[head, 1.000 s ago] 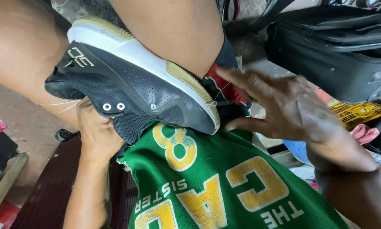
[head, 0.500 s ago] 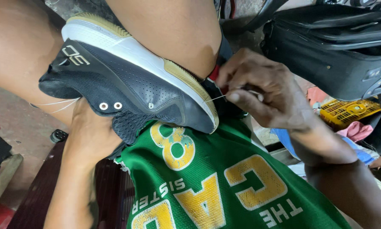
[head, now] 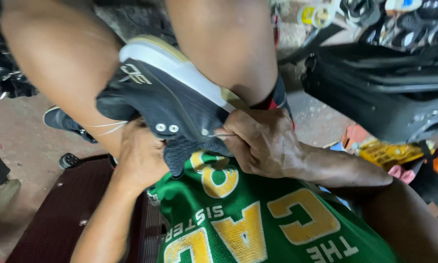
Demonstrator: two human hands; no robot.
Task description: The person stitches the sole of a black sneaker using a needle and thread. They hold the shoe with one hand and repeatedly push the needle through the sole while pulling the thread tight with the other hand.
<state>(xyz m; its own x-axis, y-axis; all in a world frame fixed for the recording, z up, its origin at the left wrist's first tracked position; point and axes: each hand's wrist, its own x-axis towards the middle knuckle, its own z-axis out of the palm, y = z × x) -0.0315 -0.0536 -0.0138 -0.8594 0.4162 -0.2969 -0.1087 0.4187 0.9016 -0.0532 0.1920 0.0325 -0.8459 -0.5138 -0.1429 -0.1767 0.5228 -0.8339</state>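
**Shoe clamped between knees, both hands at its upper**

The landmark is the dark navy mesh sports shoe with a white midsole and tan outsole [head: 170,100]. It lies on its side, sole edge upward, wedged between the person's two bare knees and just above the green jersey with yellow lettering [head: 258,224].

Right hand [head: 262,143]: pressed against the shoe's lower right side, by the tongue and eyelets. Fingers are curled tight, thumb and forefinger pinching a thin metal needle [head: 223,135] whose tip meets the shoe's mesh just right of the two silver eyelets.

Left hand [head: 141,156]: directly beneath the shoe, touching its underside, fingers closed up behind the upper — whether they grip the material or only brace it cannot be told.

A pale thread [head: 107,127] runs from the shoe's left end across the left knee.

Surroundings: a black hard-shell suitcase [head: 375,92] lies well to the right of the shoe; a dark maroon bench surface [head: 68,209] sits below and left — a second dark shoe [head: 65,122] rests on the floor to the left.
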